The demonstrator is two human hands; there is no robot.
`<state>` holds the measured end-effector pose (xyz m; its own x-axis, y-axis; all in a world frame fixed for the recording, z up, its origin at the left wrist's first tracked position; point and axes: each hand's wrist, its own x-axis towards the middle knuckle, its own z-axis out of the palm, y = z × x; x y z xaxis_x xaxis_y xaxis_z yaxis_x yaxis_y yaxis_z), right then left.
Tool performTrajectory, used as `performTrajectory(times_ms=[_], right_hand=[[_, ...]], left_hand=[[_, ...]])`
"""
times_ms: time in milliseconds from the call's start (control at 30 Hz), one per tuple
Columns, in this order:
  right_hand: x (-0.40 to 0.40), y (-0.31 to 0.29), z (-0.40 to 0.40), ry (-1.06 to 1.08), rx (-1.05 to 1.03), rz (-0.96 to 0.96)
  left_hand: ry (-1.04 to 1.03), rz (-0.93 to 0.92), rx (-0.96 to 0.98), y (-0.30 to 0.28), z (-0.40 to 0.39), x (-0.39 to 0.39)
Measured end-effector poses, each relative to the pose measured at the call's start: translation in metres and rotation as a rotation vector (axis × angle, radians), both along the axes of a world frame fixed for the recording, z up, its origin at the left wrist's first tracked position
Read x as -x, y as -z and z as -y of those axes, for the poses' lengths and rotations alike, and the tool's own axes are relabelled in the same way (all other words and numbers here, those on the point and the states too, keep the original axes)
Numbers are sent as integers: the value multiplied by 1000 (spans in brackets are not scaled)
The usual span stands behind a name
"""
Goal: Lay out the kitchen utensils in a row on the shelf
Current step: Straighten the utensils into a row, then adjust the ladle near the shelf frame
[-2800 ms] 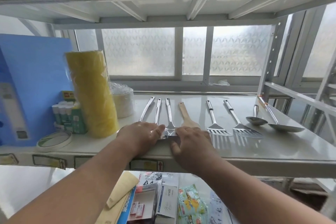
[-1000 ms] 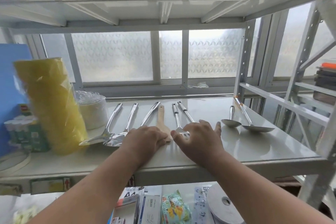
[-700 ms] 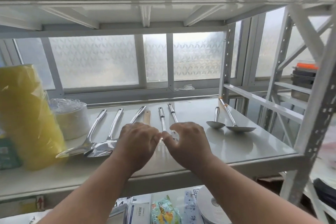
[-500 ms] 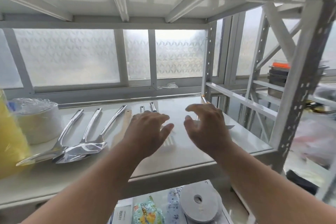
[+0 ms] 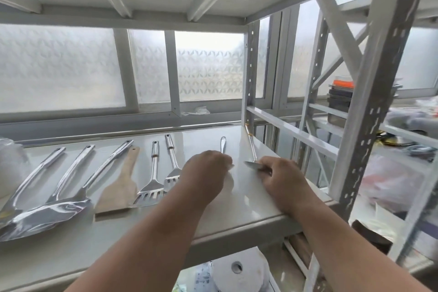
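Note:
Several utensils lie side by side on the white shelf (image 5: pixel 248 206), handles pointing toward the window. From the left: three steel turners (image 5: pixel 59 211), a wooden spatula (image 5: pixel 120 189), two slotted turners (image 5: pixel 154 173). Further right lie a small ladle (image 5: pixel 223 144) and a long ladle (image 5: pixel 252 149). My left hand (image 5: pixel 206 170) is curled over the small ladle's bowl and hides most of it. My right hand (image 5: pixel 282 175) holds the long ladle's bowl by its near rim. The two ladles lie apart, roughly parallel.
A perforated steel post (image 5: pixel 379 102) stands at the shelf's front right corner, and another post (image 5: pixel 248 73) at the back right. A frosted window is behind. A tape roll (image 5: pixel 237 268) lies on the shelf below. Stacked containers (image 5: pixel 341 95) sit on the neighbouring rack.
Both hands left the slotted turners and moved right onto the two ladles. My view swung right, so the yellow roll and blue box are out of sight.

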<state>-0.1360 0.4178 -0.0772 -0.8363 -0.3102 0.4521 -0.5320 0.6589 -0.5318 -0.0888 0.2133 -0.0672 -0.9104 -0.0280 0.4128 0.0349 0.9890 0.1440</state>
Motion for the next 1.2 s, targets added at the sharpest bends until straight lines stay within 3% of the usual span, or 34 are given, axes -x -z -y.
performTrajectory(times_ms=[200,333,500,633,700,800,867,967,1067,1133,1200], right_hand=[[-17,-1,-6,-39,104,-221],[-36,-9,-17,-161,142,-322],[-65,-33,-29,-321,250,-337],[-77,-48,-25,-337,319,-333],[-82,-53,-19,-291,421,-241],[-82,-53,-6,-154,585,-86],[-85,-54,6,-66,693,9],[-101,-56,21,-11,753,194],[-116,-54,30,-268,882,506],[-131,-53,35,-438,805,660],[-140,-46,39,-400,593,580]], left_hand=[[-133,-3,217,-16,-5,-18],[-48,-185,271,-37,11,-18],[-54,-346,483,-81,52,-31],[26,-154,470,-101,79,-53],[-23,-7,441,-101,83,-68],[-68,37,374,-99,80,-78],[-103,89,254,-104,72,-78],[-17,255,-121,-117,52,-78],[149,375,-706,-124,17,-74],[192,358,-1005,-127,-2,-67],[184,330,-1188,-124,-18,-57]])
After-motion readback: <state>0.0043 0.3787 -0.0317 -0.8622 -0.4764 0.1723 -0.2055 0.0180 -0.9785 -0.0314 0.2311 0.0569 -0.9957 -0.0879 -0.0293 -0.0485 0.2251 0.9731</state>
